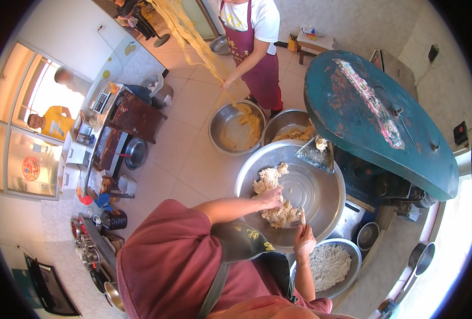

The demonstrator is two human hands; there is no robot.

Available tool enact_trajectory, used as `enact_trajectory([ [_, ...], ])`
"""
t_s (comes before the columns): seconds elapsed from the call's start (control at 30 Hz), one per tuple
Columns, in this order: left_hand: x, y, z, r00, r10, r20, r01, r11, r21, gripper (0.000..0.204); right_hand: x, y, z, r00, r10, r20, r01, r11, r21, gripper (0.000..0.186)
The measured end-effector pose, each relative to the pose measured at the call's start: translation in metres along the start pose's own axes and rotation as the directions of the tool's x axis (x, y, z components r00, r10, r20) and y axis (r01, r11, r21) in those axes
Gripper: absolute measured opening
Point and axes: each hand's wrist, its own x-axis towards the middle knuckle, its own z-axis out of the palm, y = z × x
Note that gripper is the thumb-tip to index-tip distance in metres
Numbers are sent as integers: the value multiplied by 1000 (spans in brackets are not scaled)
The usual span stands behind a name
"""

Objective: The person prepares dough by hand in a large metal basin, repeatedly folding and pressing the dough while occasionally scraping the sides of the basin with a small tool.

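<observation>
A wide metal basin (331, 199) in front of me holds lumps of pale, shaggy dough (278, 214). My left hand (270, 198) reaches in from the left, its fingers curled into the dough. At the basin's near right side, my right hand (304, 242) is closed round the light-coloured handle of a dough scraper (302, 217). The scraper's blade is mostly hidden by the dough. Below my right hand stands a smaller metal bowl (357, 266) of white, crumbly flour mixture (329, 267).
A green machine cover (374, 122) overhangs the basin, with a dough-smeared metal chute (318, 154) below. Beyond stand a metal bowl (214, 139) and another bowl (270, 125) with yellow strips. A co-worker in a maroon apron (260, 69) holds long yellow dough sheets (190, 40). A cluttered counter (105, 127) stands left.
</observation>
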Motion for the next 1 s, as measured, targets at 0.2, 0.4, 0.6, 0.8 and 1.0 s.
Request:
enact_trajectory([
  [0.2, 10, -33, -17, 947, 313, -68, -317, 945, -78, 50, -2, 3, 5, 999, 24, 39, -24, 1000, 3, 20],
  [0.4, -16, 31, -70, 947, 270, 174, -85, 733, -675, 33, -1, 6, 6, 1000, 17, 24, -18, 1000, 18, 21],
  [0.6, 1, -4, -93, 908, 401, 124, -327, 862, -387, 45, -3, 13, 14, 999, -4, 41, 3, 1000, 30, 21],
  [0.8, -11, -55, -101, 900, 431, 70, -437, 886, 157, 41, 1, 0, 3, 996, 44, 74, -52, 993, 102, 22],
  [1.0, -32, -59, -115, 697, 716, 25, -615, 580, 534, 36, 82, -42, -20, 1000, 24, -16, -19, 970, 242, 22],
])
